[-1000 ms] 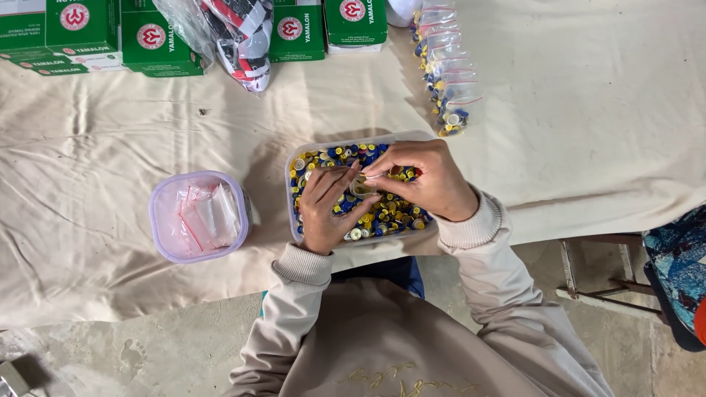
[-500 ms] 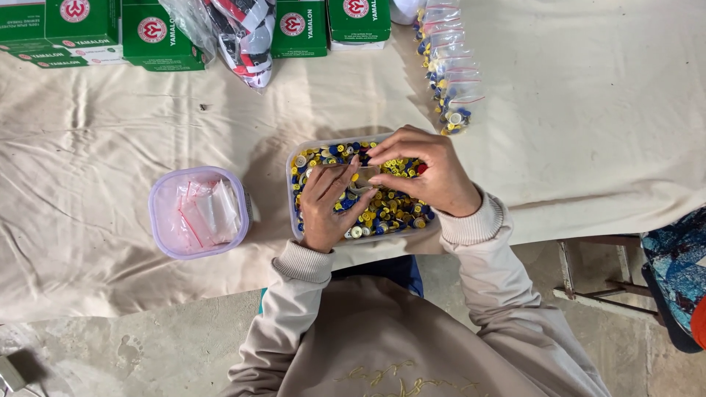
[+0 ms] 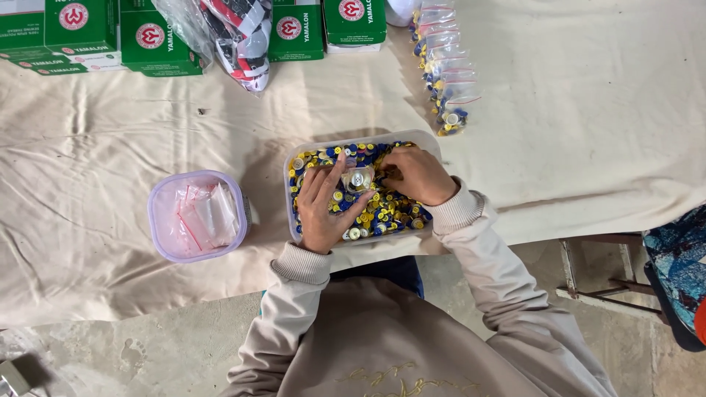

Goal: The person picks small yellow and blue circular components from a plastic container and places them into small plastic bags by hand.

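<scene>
A small clear bag (image 3: 357, 179) with a few pale buttons inside sits at the centre of the frame, held over a clear rectangular tub (image 3: 434, 145) that is filled with yellow, blue and white buttons (image 3: 390, 209). The left hand (image 3: 327, 209) lies palm-up in the tub, its grip closed lightly around the bag, thumb and fingers cupping its sides. The right hand (image 3: 415, 175) comes in from the right, fingertips pinched at the bag's mouth; what they pinch is too small to tell. Both wrists wear beige ribbed cuffs.

Left of the tub, a little apart from it, stands a round container (image 3: 156, 220) with a lilac rim holding empty clear bags with red strips. All of this rests on a counter covered by a wrinkled cream cloth (image 3: 110, 147). Above and right of the tub, a line of filled small bags (image 3: 445, 73) runs toward the top edge. Along the upper left lie green boxes (image 3: 81, 33), with a clear plastic sack (image 3: 235, 33) of red, white and dark items between them.
</scene>
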